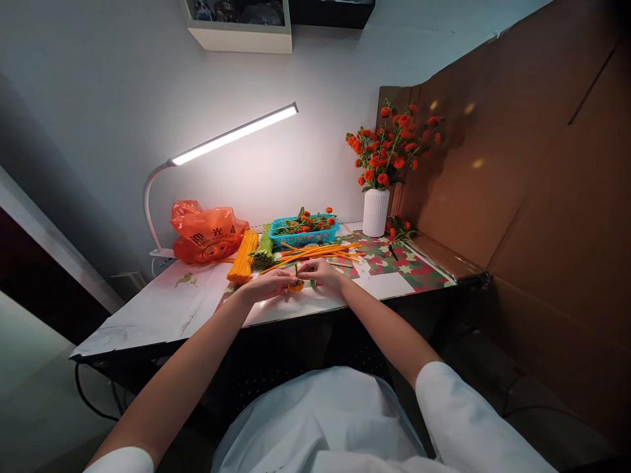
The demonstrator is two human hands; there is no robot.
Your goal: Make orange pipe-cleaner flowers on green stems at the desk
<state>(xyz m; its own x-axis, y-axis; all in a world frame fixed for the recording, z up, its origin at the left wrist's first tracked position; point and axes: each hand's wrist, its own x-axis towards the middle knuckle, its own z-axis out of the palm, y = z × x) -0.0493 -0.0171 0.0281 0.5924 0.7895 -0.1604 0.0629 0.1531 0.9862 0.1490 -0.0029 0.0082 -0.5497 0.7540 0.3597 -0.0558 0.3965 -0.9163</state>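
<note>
A small orange flower with a short green stem hangs head down between my hands, just above the front of the table. My left hand pinches it from the left, close under the stem. From the right, my right hand has its fingers closed at the green stem, and a bit of green shows below them. Loose orange pipe cleaners lie just beyond my fingers. A bundle of orange pipe cleaners and a bundle of green pipe cleaners lie behind my left hand.
A blue basket holds orange flowers with green leaves. At the back right stands a white ribbed vase of similar flowers, beside a tall cardboard sheet. An orange plastic bag and a lit desk lamp are at the left.
</note>
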